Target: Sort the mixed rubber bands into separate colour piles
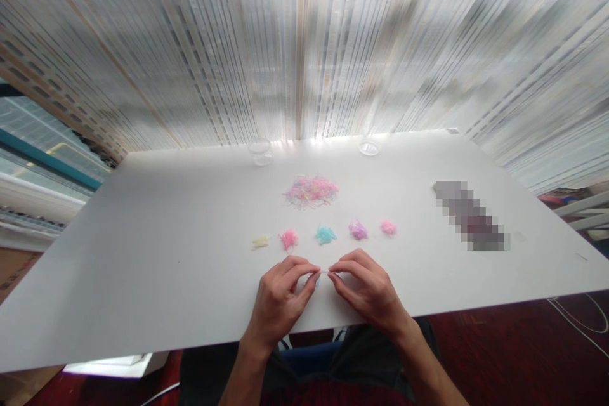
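My left hand (281,288) and my right hand (370,288) face each other over the front of the table, thumb and fingertips pinched. Between them is a thin, pale purple strand (325,272) that looks like a small rubber band, one end in each pinch. A few faint bits lie under the left fingertips, partly hidden. Just beyond the hands runs a row of small piles of similar bands: pale yellow (261,241), pink (288,239), teal (325,234), purple (358,230) and light pink (389,227). Behind the row lies a larger mixed-colour pile (311,191).
The white table (143,266) reaches back to a striped translucent curtain (299,44). A clear round container (261,153) and a clear lid (369,148) sit near its back edge. A blurred-out oblong object (469,216) lies at the right.
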`<state>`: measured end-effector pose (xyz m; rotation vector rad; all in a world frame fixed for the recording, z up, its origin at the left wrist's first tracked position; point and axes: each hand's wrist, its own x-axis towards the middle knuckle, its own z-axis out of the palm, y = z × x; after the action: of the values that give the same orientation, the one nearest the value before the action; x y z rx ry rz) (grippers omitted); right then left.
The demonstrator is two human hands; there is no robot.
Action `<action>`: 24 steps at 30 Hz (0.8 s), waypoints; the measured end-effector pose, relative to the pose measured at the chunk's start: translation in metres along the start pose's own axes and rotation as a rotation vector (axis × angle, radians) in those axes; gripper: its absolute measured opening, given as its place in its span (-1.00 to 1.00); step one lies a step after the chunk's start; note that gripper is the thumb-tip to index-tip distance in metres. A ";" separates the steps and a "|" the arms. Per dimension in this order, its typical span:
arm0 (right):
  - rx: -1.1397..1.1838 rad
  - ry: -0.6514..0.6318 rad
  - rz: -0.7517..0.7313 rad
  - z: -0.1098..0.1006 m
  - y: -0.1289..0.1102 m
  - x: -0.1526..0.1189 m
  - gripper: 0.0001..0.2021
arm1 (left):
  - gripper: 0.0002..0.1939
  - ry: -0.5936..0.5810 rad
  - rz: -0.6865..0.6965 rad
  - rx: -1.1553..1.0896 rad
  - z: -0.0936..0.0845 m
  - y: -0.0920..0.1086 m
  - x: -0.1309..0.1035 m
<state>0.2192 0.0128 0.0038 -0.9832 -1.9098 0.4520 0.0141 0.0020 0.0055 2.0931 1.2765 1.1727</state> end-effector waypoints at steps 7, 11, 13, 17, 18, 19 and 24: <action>-0.004 -0.007 0.003 0.000 0.000 -0.001 -0.90 | -0.92 -0.005 -0.006 -0.028 0.000 -0.001 -0.001; -0.005 0.000 -0.001 0.000 0.000 -0.001 -0.90 | -0.90 -0.006 -0.012 -0.018 0.001 -0.002 -0.002; -0.015 0.013 0.000 0.000 0.000 0.000 -0.89 | -0.89 -0.006 -0.010 -0.010 0.001 -0.002 -0.001; -0.033 0.031 0.002 0.001 0.001 0.000 -0.89 | -0.88 0.001 -0.005 0.001 0.000 -0.001 -0.001; -0.036 0.033 0.001 0.001 0.001 -0.001 -0.90 | -0.88 0.003 -0.006 0.001 0.000 0.000 0.000; -0.038 0.032 0.000 0.001 0.001 -0.001 -0.90 | -0.89 0.004 -0.008 0.001 0.000 0.000 0.000; -0.032 0.010 0.000 0.001 0.001 -0.002 -0.90 | -0.90 -0.005 -0.012 0.010 0.000 0.001 0.000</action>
<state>0.2191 0.0117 0.0015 -1.0047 -1.9129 0.4169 0.0140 0.0015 0.0060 2.0913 1.2941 1.1579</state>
